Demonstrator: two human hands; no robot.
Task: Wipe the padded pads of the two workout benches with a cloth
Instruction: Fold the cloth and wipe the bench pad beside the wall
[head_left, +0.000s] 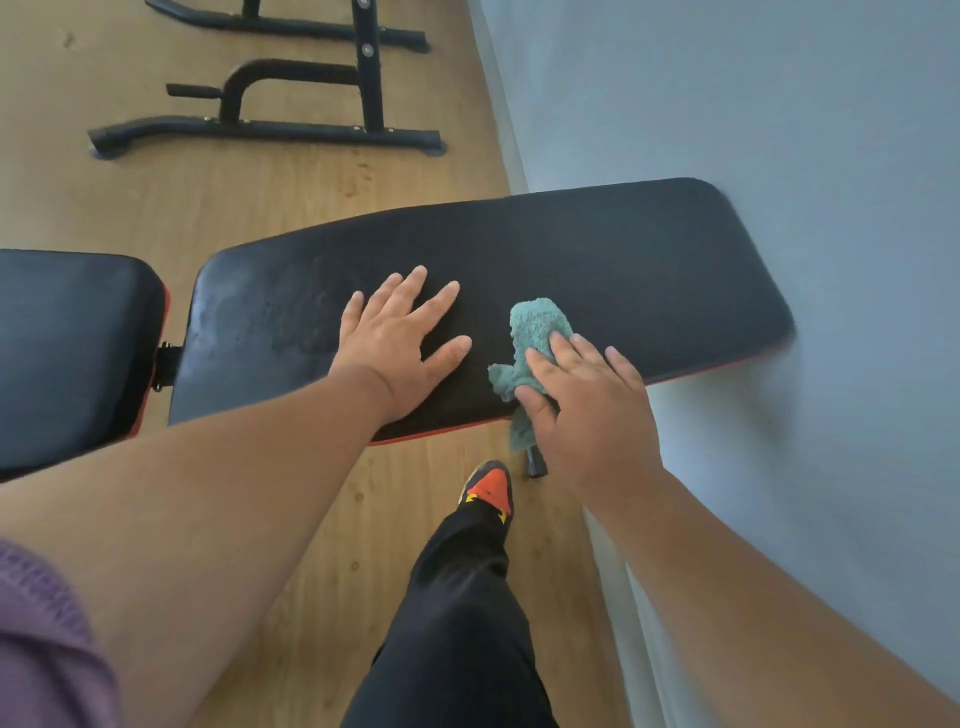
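**Both hands on long pad, cloth under R hand**

Landmark = long black back pad (571, 249), lying across the middle of view, its R end close to the pale wall (779, 104).

L hand (402, 345): flat on the pad, palm down, fingers spread wide, holding nothing. Sits near pad's mid-length, toward its near edge.

R hand (587, 410): just R of L hand, at pad's near edge, fingers laid flat over the teal cloth (537, 325), pressing it to the pad rather than clenching it. Thumb side touches cloth's lower fold.

Cloth: bunched, mostly on the pad; one end sticks out past the fingertips toward pad's far side, another bit hangs over the near edge w/ red trim.

Seat pad (72, 343): black, just beyond long pad's L end, narrow gap btwn them.

Black metal frame (270, 124): on wood floor (171, 202), well beyond pad's far side.

Orange-black shoe (488, 488) & black trouser leg: on floor just off pad's near edge, below R hand.
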